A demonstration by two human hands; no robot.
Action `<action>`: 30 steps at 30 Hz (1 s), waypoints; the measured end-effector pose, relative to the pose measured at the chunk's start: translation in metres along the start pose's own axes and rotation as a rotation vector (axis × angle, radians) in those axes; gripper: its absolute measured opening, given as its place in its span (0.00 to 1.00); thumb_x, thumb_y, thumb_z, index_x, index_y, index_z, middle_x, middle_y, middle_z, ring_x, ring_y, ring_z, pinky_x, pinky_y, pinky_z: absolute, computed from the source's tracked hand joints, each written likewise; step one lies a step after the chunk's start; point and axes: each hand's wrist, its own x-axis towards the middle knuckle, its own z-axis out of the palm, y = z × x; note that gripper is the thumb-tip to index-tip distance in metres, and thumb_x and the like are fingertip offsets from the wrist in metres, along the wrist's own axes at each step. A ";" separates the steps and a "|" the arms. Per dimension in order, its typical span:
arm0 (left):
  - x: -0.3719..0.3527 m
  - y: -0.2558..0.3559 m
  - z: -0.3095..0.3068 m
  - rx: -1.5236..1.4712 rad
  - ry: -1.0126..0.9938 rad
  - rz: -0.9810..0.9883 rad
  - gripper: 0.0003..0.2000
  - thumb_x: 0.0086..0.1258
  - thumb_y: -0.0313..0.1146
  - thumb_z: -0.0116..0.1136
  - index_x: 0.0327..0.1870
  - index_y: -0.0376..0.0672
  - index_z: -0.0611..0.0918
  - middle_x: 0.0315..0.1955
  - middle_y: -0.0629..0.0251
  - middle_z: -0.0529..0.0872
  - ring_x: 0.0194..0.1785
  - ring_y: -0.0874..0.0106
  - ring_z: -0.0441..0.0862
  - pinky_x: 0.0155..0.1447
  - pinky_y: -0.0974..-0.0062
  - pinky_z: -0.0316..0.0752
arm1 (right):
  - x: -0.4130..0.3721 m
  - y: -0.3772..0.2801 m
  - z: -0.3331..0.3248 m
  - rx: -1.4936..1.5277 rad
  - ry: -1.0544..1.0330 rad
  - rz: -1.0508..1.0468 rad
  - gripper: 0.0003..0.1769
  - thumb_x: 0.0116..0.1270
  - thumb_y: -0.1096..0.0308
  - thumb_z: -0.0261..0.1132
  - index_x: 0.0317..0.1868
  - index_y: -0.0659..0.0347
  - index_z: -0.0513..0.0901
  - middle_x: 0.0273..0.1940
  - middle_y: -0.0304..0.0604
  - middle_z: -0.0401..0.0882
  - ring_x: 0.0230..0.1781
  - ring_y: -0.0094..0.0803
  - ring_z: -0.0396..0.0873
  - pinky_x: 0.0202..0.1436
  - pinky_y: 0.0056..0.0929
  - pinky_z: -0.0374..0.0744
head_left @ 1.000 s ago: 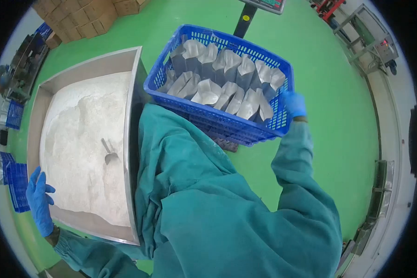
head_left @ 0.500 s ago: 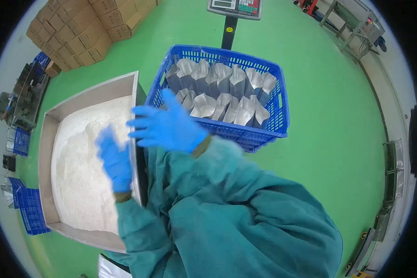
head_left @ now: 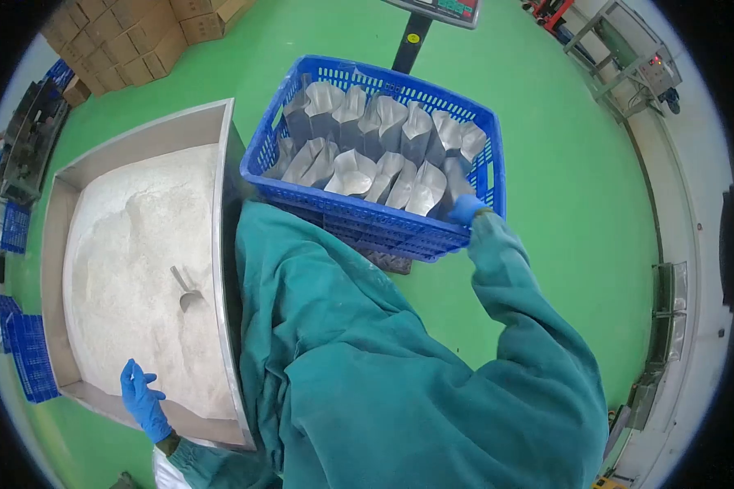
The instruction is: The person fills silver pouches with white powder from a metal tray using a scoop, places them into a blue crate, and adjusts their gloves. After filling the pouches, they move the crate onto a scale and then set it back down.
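Observation:
My left hand (head_left: 144, 403), in a blue glove, hovers over the near end of a metal bin of white powder (head_left: 122, 269), fingers apart and holding nothing. A metal scoop (head_left: 189, 298) rests in the powder, its handle sticking up. My right hand (head_left: 467, 209), also gloved, reaches over the near right corner of a blue crate (head_left: 367, 218). Its fingers are partly hidden and look closed on the silver pouch (head_left: 457, 178) at that end of the front row. Several other open-topped silver pouches (head_left: 352, 173) stand upright in two rows in the crate.
Behind the crate rises a scale post (head_left: 408, 49) with its display on top. Stacked cardboard boxes (head_left: 122, 41) stand at the far left. More blue crates (head_left: 31, 359) sit left of the bin. A metal-framed machine (head_left: 628, 61) is at the far right.
My hands, close together over the bin's edge before, have parted. The left has moved toward me over the powder; the right has moved to the crate's right corner. The scoop is now visible.

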 end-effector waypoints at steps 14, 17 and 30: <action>0.011 0.004 -0.017 0.113 0.008 -0.031 0.16 0.66 0.39 0.52 0.51 0.41 0.76 0.23 0.64 0.76 0.18 0.80 0.69 0.17 0.87 0.60 | -0.018 0.020 -0.005 -0.225 -0.225 -0.152 0.17 0.51 0.57 0.61 0.33 0.61 0.84 0.31 0.49 0.82 0.30 0.40 0.82 0.31 0.34 0.78; 0.010 0.001 -0.012 0.167 0.053 -0.081 0.18 0.66 0.41 0.52 0.52 0.41 0.74 0.23 0.63 0.76 0.15 0.80 0.67 0.16 0.86 0.59 | -0.033 0.004 -0.003 -0.311 -0.311 -0.285 0.20 0.56 0.52 0.58 0.33 0.62 0.84 0.31 0.48 0.82 0.29 0.36 0.81 0.31 0.34 0.77; -0.010 0.112 0.078 -0.238 0.224 0.454 0.23 0.69 0.43 0.37 0.58 0.37 0.67 0.54 0.53 0.72 0.41 0.71 0.74 0.48 0.74 0.70 | -0.087 -0.228 -0.115 1.722 0.381 -0.762 0.20 0.67 0.56 0.51 0.44 0.68 0.74 0.38 0.47 0.77 0.38 0.35 0.77 0.40 0.33 0.77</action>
